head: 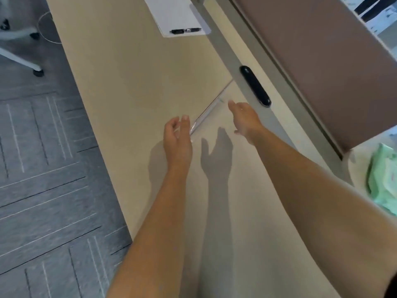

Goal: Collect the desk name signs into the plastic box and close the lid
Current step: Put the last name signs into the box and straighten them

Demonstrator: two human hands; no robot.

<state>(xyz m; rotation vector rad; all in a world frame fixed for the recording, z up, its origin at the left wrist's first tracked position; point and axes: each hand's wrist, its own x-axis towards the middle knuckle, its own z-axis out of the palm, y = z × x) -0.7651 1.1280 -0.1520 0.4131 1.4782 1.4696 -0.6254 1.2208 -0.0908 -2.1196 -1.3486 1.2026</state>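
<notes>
A clear acrylic desk name sign (205,117) stands on the beige desk (129,72), seen nearly edge-on as a thin transparent strip. My left hand (177,138) is at its near end, fingers curled and apart, close to or touching the edge. My right hand (243,118) reaches toward its far end with fingers spread, holding nothing. The plastic box is not in view.
A white sheet with a black clip (182,16) lies at the desk's far end. A black elongated device (255,86) sits on the grey strip beside a brown partition (322,61). A green wipes pack (384,179) lies at right. Grey carpet and a chair base (19,39) are left.
</notes>
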